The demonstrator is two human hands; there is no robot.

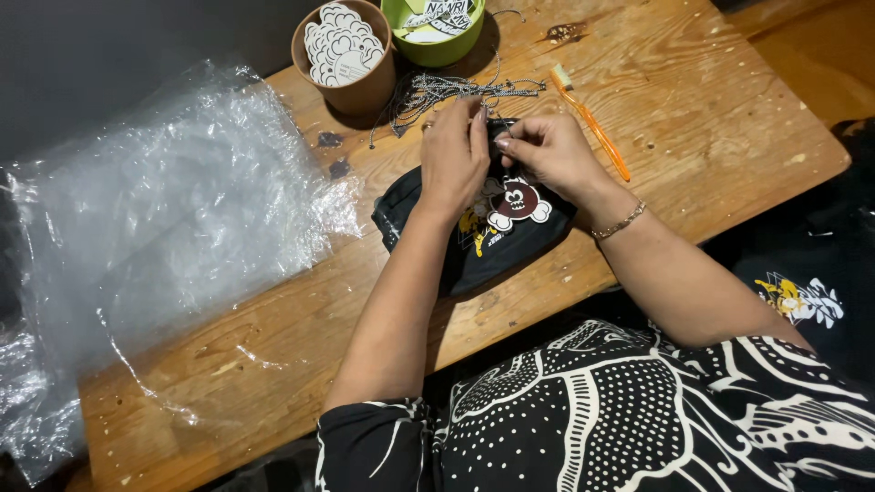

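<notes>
Clear plastic sheeting (155, 228) spread over table (711, 118), left side. Brown cup (344, 55) of white tags at rear. Left hand (453, 155) pressed on folded black garment (474, 228) at centre, fingers together. Right hand (547, 155) pinched on garment's top edge. Orange toothbrush (592, 123) just right.

A: Table (693, 118) is showing as raw wood, matt, rough, pale specks pitting the grain. Folded garment (483, 241) at centre is looking like black matt cloth, its print sitting smoother.

B: Left of frame, clear plastic sheeting (164, 219) is glaring glossy and crinkled. Cup (344, 55) at top is reading as matt brown paper, bowl (437, 41) beside it as smooth green plastic.

A: Toothbrush (592, 123) is shining, translucent orange plastic. Bracelet (620, 221) is glinting like metal. Strings (456, 89) are looking like woven cord.
</notes>
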